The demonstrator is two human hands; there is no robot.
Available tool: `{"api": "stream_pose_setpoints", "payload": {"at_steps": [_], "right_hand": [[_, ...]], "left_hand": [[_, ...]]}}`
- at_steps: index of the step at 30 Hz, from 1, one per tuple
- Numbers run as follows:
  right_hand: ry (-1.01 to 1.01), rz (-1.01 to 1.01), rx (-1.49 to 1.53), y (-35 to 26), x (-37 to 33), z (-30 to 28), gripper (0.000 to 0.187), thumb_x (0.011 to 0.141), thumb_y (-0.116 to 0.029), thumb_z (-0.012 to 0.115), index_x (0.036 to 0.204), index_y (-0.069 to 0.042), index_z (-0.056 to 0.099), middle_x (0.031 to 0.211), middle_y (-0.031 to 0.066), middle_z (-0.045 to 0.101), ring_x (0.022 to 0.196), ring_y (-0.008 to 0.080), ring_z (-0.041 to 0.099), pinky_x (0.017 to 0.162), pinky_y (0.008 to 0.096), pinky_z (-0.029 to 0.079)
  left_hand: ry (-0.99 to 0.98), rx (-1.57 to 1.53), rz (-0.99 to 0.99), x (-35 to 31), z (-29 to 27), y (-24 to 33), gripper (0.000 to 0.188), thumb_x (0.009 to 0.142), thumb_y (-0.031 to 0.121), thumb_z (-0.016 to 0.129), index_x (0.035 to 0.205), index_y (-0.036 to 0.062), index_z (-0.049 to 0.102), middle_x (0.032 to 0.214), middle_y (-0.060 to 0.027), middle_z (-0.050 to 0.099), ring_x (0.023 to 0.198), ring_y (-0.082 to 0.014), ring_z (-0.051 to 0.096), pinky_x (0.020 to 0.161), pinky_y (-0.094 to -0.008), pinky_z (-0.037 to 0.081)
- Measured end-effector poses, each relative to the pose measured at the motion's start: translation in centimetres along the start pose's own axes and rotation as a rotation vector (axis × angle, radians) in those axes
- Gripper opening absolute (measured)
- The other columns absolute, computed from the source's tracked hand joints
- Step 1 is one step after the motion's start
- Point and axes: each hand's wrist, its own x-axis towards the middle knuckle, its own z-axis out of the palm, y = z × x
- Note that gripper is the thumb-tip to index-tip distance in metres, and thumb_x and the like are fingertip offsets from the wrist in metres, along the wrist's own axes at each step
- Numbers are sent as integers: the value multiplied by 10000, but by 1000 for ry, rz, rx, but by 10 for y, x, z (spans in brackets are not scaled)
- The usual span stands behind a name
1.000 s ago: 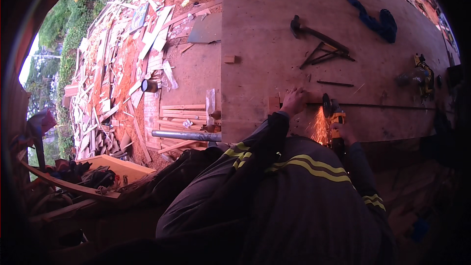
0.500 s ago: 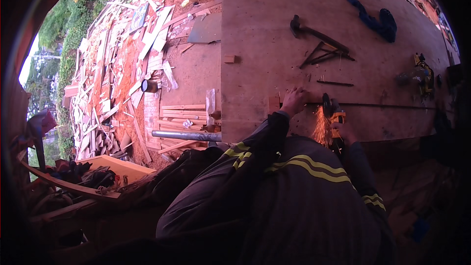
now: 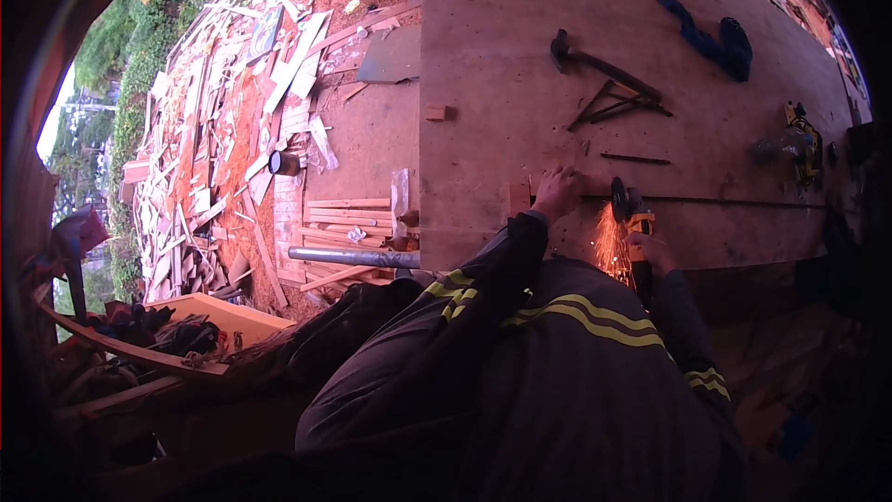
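My right hand (image 3: pixel 652 249) is closed round the body of a yellow and black angle grinder (image 3: pixel 641 225). The dark disc of the grinder meets a long thin metal rod (image 3: pixel 734 200) near the bench's front edge. Orange sparks (image 3: pixel 609 244) spray from the contact toward my body. Just left of the disc, my left hand (image 3: pixel 557 191) presses on a wooden block (image 3: pixel 595 185), its fingers bent over it. The rod's left end is hidden around the hand and disc. A short dark metal rod (image 3: pixel 635 158) lies just beyond the disc.
On the plywood bench (image 3: pixel 502 56) lie a hammer (image 3: pixel 609 70), several thin dark metal pieces (image 3: pixel 613 102), a blue cloth (image 3: pixel 711 42), a yellow tool (image 3: pixel 805 144) and a small wooden block (image 3: pixel 439 112). Scrap wood (image 3: pixel 195 149) and a dark cup (image 3: pixel 282 163) are on the left ground.
Both hands stay nearly in place. The grinder has shifted very slightly, and the spark spray has changed shape, brightening lower down.
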Motion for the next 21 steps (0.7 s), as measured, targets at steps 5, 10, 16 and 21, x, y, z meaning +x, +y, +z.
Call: {"api": "stream_pose_setpoints", "payload": {"at_steps": [5,10,16,21], "right_hand": [[34,38,-23,2,5,1,203,713,-222,746,789,-45,680,754,25,650,663,136,597,625,318,465],[-44,-76,5,3,4,-1,170,748,-191,720,810,-37,688,758,27,652,698,127,611,633,300,473],[-26,-24,29,-2,0,2,154,777,-174,706,795,-21,702,768,21,652,664,132,606,620,307,482],[-6,-16,28,-9,-6,2,137,735,-142,720,814,-32,698,773,20,667,699,125,612,644,301,478]], "left_hand": [[-24,20,-18,-1,-3,1,480,664,177,732,1129,141,620,1097,-75,590,1076,-316,538,922,-406,475],[-21,-25,-15,-1,-1,-2,481,645,177,739,1102,112,601,1178,-78,567,1133,-312,523,951,-427,452],[-9,-37,16,-2,3,-6,469,647,156,726,1101,130,608,1174,-77,566,1124,-310,525,952,-418,453],[5,4,34,-1,1,-2,463,665,164,728,1116,137,626,1077,-69,605,1049,-303,546,917,-396,474]]}}
